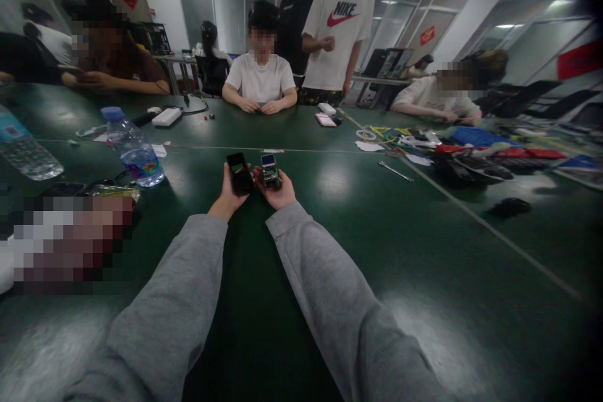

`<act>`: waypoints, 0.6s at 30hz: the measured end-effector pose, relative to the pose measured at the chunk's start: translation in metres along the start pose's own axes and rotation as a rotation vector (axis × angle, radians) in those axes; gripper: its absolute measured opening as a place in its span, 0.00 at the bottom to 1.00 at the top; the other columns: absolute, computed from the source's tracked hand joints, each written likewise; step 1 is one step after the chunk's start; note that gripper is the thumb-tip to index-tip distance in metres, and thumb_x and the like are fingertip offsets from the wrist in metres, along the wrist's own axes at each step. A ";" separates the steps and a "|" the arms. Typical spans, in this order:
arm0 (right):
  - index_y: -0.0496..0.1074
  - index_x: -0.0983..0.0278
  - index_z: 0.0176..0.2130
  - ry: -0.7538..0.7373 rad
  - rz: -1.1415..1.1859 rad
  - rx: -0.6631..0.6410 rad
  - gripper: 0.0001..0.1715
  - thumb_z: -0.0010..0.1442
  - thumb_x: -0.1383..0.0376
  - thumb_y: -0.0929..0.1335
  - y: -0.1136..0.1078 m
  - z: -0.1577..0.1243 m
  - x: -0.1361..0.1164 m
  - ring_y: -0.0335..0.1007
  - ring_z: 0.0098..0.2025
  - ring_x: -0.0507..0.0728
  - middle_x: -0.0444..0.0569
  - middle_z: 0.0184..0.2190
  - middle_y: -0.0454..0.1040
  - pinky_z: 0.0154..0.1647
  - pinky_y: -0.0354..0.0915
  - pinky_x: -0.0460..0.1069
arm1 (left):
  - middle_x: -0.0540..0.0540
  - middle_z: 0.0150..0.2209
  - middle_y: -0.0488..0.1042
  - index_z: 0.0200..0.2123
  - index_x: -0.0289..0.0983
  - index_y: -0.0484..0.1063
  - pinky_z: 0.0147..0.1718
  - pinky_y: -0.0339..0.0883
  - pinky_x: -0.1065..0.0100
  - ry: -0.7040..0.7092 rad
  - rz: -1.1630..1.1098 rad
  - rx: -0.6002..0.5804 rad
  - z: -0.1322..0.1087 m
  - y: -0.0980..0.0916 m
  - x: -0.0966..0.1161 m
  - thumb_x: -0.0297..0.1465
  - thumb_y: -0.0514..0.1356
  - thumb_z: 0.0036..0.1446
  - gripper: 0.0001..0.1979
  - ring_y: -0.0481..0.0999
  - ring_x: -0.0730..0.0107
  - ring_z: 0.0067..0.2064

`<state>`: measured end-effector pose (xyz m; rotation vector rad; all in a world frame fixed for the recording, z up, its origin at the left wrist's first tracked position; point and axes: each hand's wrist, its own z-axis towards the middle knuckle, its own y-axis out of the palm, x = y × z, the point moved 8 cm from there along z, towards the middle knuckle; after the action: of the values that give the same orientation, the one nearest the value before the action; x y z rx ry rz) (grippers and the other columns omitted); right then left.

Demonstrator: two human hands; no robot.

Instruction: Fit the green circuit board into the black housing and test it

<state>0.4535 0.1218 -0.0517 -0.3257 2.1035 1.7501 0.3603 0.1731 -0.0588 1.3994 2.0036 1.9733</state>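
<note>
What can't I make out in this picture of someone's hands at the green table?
All in the head view:
Black device: its back, hidden by the left hand.
Circuit board: fine details, too small; back, behind the right hand.
Leftmost bottle: top, cut off by the left edge.
Lower-left item: identity, blurred by pixelation.

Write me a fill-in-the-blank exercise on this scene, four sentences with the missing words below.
1. The left hand holds a rectangular piece coloured ____.
2. The right hand, holding a circuit board, comes out of a sleeve coloured ____.
3. The bottle whose cap shows has that cap in ____.
4. The white T-shirt on a standing person bears the word ____.

Missing words: black; grey; blue; NIKE.
</note>
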 end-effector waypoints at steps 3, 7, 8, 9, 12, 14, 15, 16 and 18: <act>0.67 0.71 0.55 0.018 0.017 -0.006 0.27 0.70 0.59 0.53 0.002 -0.002 0.001 0.78 0.40 0.55 0.55 0.38 0.80 0.37 0.76 0.50 | 0.44 0.26 0.75 0.43 0.34 0.74 0.27 0.70 0.67 -0.019 -0.016 0.015 0.000 0.000 -0.002 0.54 0.43 0.64 0.32 0.75 0.67 0.27; 0.66 0.73 0.55 0.038 0.032 0.009 0.27 0.70 0.59 0.54 0.004 -0.004 0.001 0.78 0.38 0.56 0.55 0.35 0.81 0.33 0.75 0.49 | 0.43 0.29 0.76 0.43 0.34 0.73 0.30 0.72 0.65 -0.029 -0.022 0.033 0.001 -0.001 -0.003 0.55 0.44 0.63 0.32 0.77 0.65 0.30; 0.67 0.73 0.55 0.040 0.035 0.012 0.27 0.70 0.59 0.54 0.004 -0.004 0.002 0.78 0.38 0.56 0.55 0.35 0.81 0.32 0.75 0.49 | 0.42 0.30 0.77 0.44 0.34 0.73 0.32 0.72 0.65 -0.027 -0.016 0.037 0.002 -0.002 -0.003 0.55 0.44 0.63 0.32 0.77 0.64 0.31; 0.67 0.73 0.54 0.039 0.037 0.017 0.26 0.69 0.59 0.54 0.004 -0.004 0.001 0.78 0.37 0.56 0.54 0.35 0.81 0.31 0.75 0.48 | 0.42 0.31 0.77 0.45 0.35 0.73 0.34 0.73 0.63 -0.024 -0.008 0.042 0.002 -0.003 -0.004 0.55 0.45 0.62 0.32 0.77 0.63 0.32; 0.69 0.70 0.52 0.023 0.028 0.036 0.23 0.69 0.61 0.55 0.002 -0.003 0.000 0.78 0.35 0.55 0.52 0.34 0.80 0.28 0.74 0.47 | 0.41 0.33 0.77 0.46 0.36 0.72 0.37 0.73 0.60 -0.025 0.018 0.060 0.003 -0.004 -0.005 0.56 0.46 0.62 0.32 0.78 0.60 0.35; 0.70 0.69 0.50 0.021 0.012 0.046 0.22 0.69 0.61 0.55 0.000 -0.001 0.001 0.78 0.34 0.55 0.51 0.33 0.80 0.26 0.73 0.46 | 0.41 0.34 0.77 0.46 0.36 0.72 0.38 0.73 0.59 -0.028 0.032 0.069 0.003 -0.004 -0.005 0.56 0.46 0.61 0.31 0.78 0.59 0.36; 0.70 0.68 0.50 0.021 0.002 0.050 0.22 0.69 0.61 0.55 -0.001 0.000 0.001 0.78 0.34 0.55 0.51 0.33 0.80 0.26 0.73 0.46 | 0.41 0.35 0.77 0.46 0.36 0.72 0.38 0.73 0.59 -0.028 0.039 0.075 0.003 -0.004 -0.006 0.56 0.46 0.62 0.31 0.78 0.59 0.37; 0.70 0.68 0.50 0.021 -0.007 0.055 0.21 0.69 0.61 0.56 -0.002 0.001 0.001 0.78 0.34 0.55 0.50 0.33 0.81 0.27 0.73 0.46 | 0.40 0.35 0.78 0.46 0.36 0.72 0.39 0.73 0.59 -0.028 0.046 0.084 0.003 -0.004 -0.006 0.55 0.46 0.62 0.31 0.78 0.59 0.37; 0.71 0.67 0.50 0.014 -0.026 0.068 0.21 0.69 0.61 0.56 -0.003 0.003 0.001 0.78 0.35 0.55 0.49 0.33 0.81 0.28 0.73 0.47 | 0.40 0.35 0.78 0.46 0.36 0.72 0.39 0.73 0.59 -0.026 0.060 0.090 0.002 -0.003 -0.006 0.56 0.45 0.62 0.31 0.78 0.58 0.38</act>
<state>0.4544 0.1243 -0.0552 -0.3450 2.1531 1.6625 0.3634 0.1722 -0.0651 1.5123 2.0875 1.8989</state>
